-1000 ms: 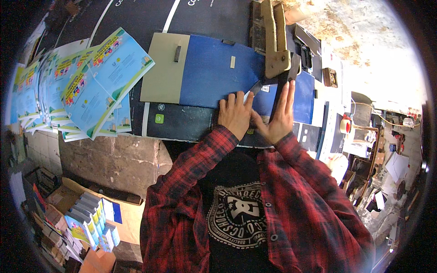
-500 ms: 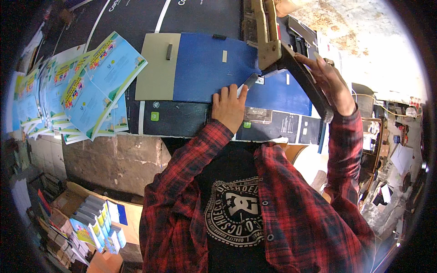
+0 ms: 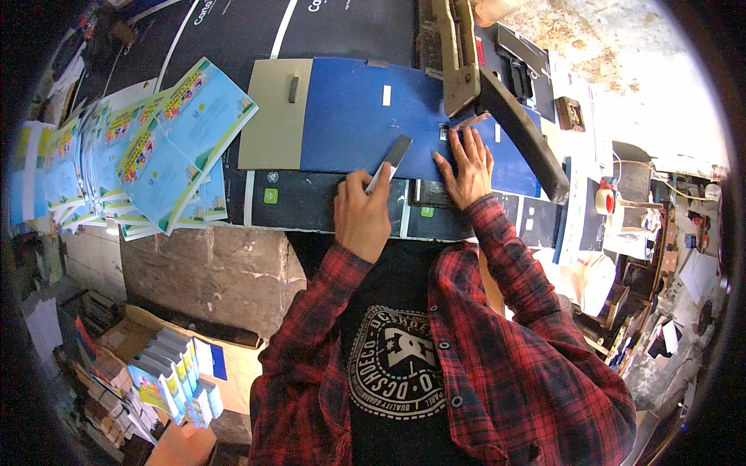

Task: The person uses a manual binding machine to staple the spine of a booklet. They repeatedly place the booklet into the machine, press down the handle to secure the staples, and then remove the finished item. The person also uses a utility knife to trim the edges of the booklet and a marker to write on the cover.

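Observation:
Pinched in my left hand (image 3: 363, 211) is a narrow flat strip (image 3: 395, 159), dark grey with a pale lower edge. It slants up and right over a blue board (image 3: 350, 116). My right hand (image 3: 470, 167) lies with fingers apart on the board's right part, apparently holding nothing. Its fingertips are next to a small silvery metal piece (image 3: 444, 133) and a coppery edge (image 3: 471, 121) below the head of a hand-lever press (image 3: 461, 87). The press's long dark lever (image 3: 522, 136) slopes down to the right, just beyond my right hand.
A fanned heap of light-blue printed sheets (image 3: 183, 147) covers the bench's left side. A beige panel (image 3: 272, 116) with a small dark bar (image 3: 293, 89) adjoins the blue board. Bundled booklets (image 3: 175, 380) stand low at left. A tape roll (image 3: 604, 201) sits at right.
My right hand has left the lever and come down onto the blue board. My left hand has drawn the strip away from the press, toward me and left.

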### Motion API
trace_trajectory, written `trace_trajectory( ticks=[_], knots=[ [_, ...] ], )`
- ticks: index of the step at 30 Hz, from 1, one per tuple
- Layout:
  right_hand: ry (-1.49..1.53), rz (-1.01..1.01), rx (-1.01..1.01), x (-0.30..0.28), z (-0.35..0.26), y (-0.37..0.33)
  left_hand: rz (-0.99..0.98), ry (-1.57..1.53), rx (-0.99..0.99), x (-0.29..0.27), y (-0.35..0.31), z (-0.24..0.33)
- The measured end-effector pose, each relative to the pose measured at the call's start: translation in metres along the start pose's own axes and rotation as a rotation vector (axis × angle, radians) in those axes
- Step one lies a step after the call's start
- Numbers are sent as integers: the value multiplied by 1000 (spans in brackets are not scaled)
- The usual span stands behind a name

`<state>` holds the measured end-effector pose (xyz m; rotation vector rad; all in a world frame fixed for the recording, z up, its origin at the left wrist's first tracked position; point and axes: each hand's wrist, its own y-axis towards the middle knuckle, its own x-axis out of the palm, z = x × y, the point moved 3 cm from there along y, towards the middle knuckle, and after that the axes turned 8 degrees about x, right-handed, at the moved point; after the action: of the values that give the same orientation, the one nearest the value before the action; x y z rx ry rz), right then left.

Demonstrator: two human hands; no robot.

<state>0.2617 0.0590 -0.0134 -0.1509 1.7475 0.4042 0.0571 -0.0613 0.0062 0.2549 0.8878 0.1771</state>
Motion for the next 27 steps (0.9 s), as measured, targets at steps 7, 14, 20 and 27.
trace_trajectory(
  ticks=[7,14,20,27],
  knots=[
    [44,-68,-20,-1,-25,-11,108,-139,-152,-35,-39,-15],
    [239,-135,-120,-13,-38,-20,118,-59,-359,-71,-87,-38],
    [314,-179,-240,-9,-54,-6,162,-31,-413,-81,-100,-50],
    [268,-55,-212,8,-76,27,173,6,-367,-80,-91,-43]
  ],
)
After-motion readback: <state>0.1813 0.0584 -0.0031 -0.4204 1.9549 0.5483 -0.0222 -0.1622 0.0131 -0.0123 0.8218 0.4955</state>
